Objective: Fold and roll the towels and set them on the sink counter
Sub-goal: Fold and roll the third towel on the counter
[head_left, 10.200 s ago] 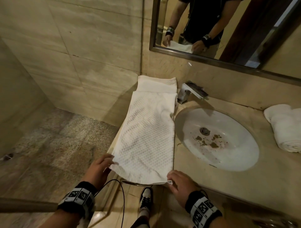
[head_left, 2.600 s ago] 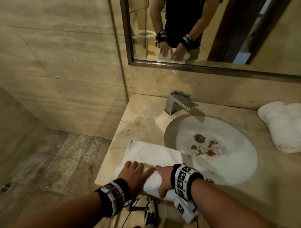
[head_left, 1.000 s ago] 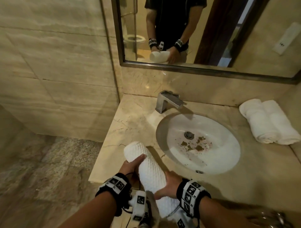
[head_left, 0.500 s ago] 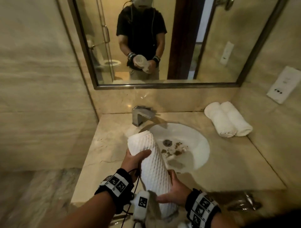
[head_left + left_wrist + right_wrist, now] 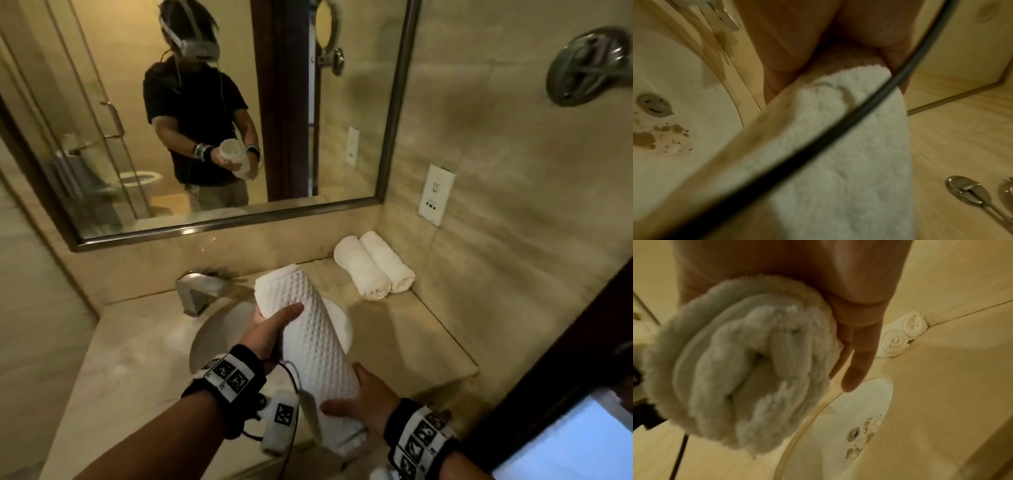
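A white waffle-textured rolled towel [image 5: 315,349] hangs in the air above the sink basin [image 5: 219,329], held by both hands. My left hand [image 5: 270,325] grips its far upper part, thumb across the top. My right hand [image 5: 363,401] cups its near lower end from the right. The left wrist view shows the towel's side [image 5: 849,146] under my palm. In the right wrist view the spiral end of the roll [image 5: 748,369] fills the left half, my fingers [image 5: 857,356] alongside it. Two rolled white towels [image 5: 373,265] lie side by side in the counter's back right corner.
The beige marble counter [image 5: 411,335] runs right of the basin to the side wall. A steel faucet [image 5: 202,291] stands behind the basin, below the mirror [image 5: 205,113]. The basin shows brown stains [image 5: 861,444] near its drain. A wall socket [image 5: 436,195] sits above the towels.
The folded towel has been rolled up on the counter's left part, then lifted off it. In the last second both hands carried the roll up and rightward over the basin.
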Tool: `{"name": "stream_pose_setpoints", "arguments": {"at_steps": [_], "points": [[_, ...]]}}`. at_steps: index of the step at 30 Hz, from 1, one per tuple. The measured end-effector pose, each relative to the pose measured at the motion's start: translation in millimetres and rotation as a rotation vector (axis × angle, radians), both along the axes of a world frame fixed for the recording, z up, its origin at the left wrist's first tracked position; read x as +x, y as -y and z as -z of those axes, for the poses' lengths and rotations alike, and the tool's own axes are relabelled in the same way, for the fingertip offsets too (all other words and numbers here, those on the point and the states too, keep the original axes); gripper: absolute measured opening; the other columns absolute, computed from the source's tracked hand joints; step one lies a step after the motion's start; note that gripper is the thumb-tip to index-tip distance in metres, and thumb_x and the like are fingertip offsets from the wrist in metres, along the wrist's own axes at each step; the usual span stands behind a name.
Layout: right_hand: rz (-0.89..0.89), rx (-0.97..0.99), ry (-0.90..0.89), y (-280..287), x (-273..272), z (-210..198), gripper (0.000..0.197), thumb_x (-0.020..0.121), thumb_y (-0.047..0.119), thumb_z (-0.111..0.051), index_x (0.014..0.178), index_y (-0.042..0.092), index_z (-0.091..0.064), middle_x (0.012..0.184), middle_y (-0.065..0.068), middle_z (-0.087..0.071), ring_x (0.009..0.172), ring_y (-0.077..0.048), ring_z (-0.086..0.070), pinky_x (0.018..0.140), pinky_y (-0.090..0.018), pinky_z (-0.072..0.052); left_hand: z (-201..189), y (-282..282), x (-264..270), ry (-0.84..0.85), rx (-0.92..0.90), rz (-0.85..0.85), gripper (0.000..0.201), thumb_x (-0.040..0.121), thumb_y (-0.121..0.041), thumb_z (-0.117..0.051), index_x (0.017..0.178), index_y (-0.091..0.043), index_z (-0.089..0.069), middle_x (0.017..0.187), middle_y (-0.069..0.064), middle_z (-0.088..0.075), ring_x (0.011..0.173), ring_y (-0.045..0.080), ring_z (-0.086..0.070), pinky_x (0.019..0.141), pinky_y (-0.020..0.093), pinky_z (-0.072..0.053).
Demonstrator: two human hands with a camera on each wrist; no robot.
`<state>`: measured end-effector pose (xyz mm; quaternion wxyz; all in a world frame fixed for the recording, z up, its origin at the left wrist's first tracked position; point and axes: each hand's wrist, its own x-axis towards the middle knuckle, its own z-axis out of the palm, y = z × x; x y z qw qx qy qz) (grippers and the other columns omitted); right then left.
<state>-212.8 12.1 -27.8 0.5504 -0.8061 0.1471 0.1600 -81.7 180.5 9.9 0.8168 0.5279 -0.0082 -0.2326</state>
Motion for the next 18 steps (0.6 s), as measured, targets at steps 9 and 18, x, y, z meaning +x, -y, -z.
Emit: {"name": "stream_pose_setpoints", "arguments": {"at_steps": [9, 18], "points": [[0.221, 0.017, -0.002, 63.1, 77.0, 4.8, 0.079, 0.038, 0.061, -0.085, 0.103, 0.027, -0.055, 0.107, 0.010, -0.064, 0.099, -0.011, -0.061, 0.083, -0.032, -0.052, 18.6, 70.3, 96.3, -0.089, 0.015, 0.139, 0.076, 0.059, -0.033, -0.085, 0.125, -0.009, -0.057, 0.114, 0.017, -0.068, 0.103, 0.034, -0.066, 0.079, 0.044, -0.055], [0.300, -0.071, -0.135, 122.9, 196.6, 17.9, 0.084, 0.047, 0.054, -0.087, 0.118, 0.025, -0.052, 0.114, 0.005, -0.060, 0.103, -0.015, -0.057, 0.091, -0.032, -0.050, 66.2, 142.7, 200.9, -0.252, 0.110, 0.036, 0.063, 0.072, -0.050, -0.074, 0.123, -0.017, -0.057, 0.110, 0.012, -0.069, 0.100, 0.033, -0.065, 0.071, 0.044, -0.056]]}}
